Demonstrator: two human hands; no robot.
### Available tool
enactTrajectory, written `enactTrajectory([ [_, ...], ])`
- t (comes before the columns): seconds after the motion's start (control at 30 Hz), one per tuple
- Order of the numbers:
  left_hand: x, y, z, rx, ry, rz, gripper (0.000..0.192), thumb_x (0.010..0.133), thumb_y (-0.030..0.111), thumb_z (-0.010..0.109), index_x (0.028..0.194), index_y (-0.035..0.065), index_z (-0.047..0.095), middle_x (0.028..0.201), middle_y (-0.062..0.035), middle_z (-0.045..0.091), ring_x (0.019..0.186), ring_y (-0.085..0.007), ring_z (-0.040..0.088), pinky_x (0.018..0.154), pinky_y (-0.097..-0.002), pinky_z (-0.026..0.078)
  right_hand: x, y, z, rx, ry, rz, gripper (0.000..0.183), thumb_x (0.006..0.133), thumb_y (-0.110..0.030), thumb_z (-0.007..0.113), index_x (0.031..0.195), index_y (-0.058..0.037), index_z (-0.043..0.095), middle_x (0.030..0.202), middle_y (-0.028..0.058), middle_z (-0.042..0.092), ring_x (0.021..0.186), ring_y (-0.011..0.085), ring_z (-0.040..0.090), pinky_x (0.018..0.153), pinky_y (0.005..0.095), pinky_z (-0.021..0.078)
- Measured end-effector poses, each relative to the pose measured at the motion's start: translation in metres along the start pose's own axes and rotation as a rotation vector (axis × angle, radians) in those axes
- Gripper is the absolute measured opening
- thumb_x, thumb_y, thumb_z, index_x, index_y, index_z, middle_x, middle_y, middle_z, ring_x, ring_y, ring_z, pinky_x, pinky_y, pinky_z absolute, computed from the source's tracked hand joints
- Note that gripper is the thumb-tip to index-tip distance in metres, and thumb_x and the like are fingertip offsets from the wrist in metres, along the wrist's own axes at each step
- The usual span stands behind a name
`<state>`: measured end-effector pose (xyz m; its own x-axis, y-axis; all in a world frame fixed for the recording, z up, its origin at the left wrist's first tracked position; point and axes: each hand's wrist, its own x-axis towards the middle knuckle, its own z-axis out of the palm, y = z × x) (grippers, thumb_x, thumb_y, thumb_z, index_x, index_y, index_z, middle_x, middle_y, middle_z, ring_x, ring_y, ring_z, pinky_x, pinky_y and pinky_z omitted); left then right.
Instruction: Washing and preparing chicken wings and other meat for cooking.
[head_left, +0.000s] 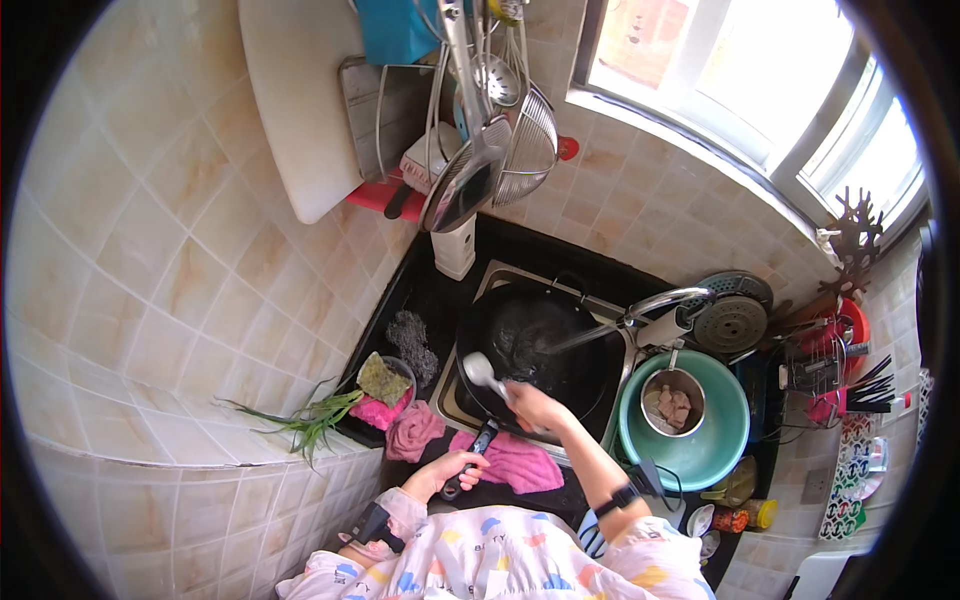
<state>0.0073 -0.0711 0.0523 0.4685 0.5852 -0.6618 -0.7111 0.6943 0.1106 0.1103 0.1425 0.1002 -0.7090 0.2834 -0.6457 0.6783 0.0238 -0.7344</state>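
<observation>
A black wok (551, 315) rests in the stainless steel sink (442, 397), tilted slightly. My left hand (457, 472) grips its black handle (487, 435) at the near side. In my right hand (534, 409) is a white-headed utensil (478, 367), held over the wok's near left wall; whether it is a brush or a spoon is unclear. A stream of water runs from the chrome faucet (667, 301) into the wok, where it splashes and pools. Pink cloths (517, 463) lie along the sink's front edge, beneath and beside the handle.
Right of the sink, a green basin (724, 420) holds a small metal pot (701, 397) with pieces of meat. Steel wool (412, 345), a sponge (384, 381) and green onions (322, 420) are on the left. Skimmers and ladles (480, 172) hang above the far left corner.
</observation>
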Motion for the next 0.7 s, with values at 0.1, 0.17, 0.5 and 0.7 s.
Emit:
enactTrajectory([
  [0.1, 0.004, 0.0, 0.024, 0.07, 0.084, -0.005, 0.027, 0.089, 0.013, 0.053, 0.067, 0.0151, 0.039, 0.052, 0.0063, 0.037, 0.039, -0.0043, 0.033, 0.039, -0.0212, 0.029, 0.071, -0.002, -0.015, 0.114, 0.52, -0.206, 0.039, 0.086, -0.003, 0.045, 0.124, -0.0091, 0.039, 0.064, 0.0148, 0.055, 0.053, 0.0259, 0.059, 0.047, 0.0416, 0.0461],
  [0.17, 0.006, 0.003, 0.029, 0.119, 0.102, -0.012, 0.026, 0.089, 0.013, 0.053, 0.067, 0.0149, 0.04, 0.052, 0.0063, 0.037, 0.039, -0.0042, 0.033, 0.039, -0.0211, 0.029, 0.102, 0.043, -0.041, -0.37, 0.945, 0.007, 0.043, 0.085, -0.006, 0.046, 0.128, -0.0049, 0.037, 0.097, 0.0221, 0.061, 0.087, 0.0391, 0.063, 0.072, 0.0475, 0.051],
  [0.5, 0.001, -0.003, 0.013, 0.063, 0.107, 0.061, 0.025, 0.09, 0.013, 0.053, 0.067, 0.0133, 0.042, 0.052, 0.0055, 0.037, 0.04, -0.0043, 0.034, 0.039, -0.0211, 0.03, -0.016, 0.043, 0.015, -0.579, 0.239, 0.038, 0.028, 0.084, -0.008, 0.046, 0.109, 0.0009, 0.056, 0.094, 0.0236, 0.065, 0.095, 0.0324, 0.065, 0.074, 0.0415, 0.0529],
  [0.7, 0.016, -0.006, 0.031, 0.179, 0.145, 0.086, 0.02, 0.086, 0.013, 0.057, 0.071, 0.0112, 0.044, 0.054, 0.0039, 0.042, 0.041, -0.0055, 0.038, 0.039, -0.0226, 0.033, 0.085, 0.034, -0.028, -0.135, 0.63, -0.063, 0.046, 0.083, -0.005, 0.045, 0.129, -0.0051, 0.041, 0.08, 0.0214, 0.061, 0.082, 0.0353, 0.065, 0.065, 0.0465, 0.0507],
])
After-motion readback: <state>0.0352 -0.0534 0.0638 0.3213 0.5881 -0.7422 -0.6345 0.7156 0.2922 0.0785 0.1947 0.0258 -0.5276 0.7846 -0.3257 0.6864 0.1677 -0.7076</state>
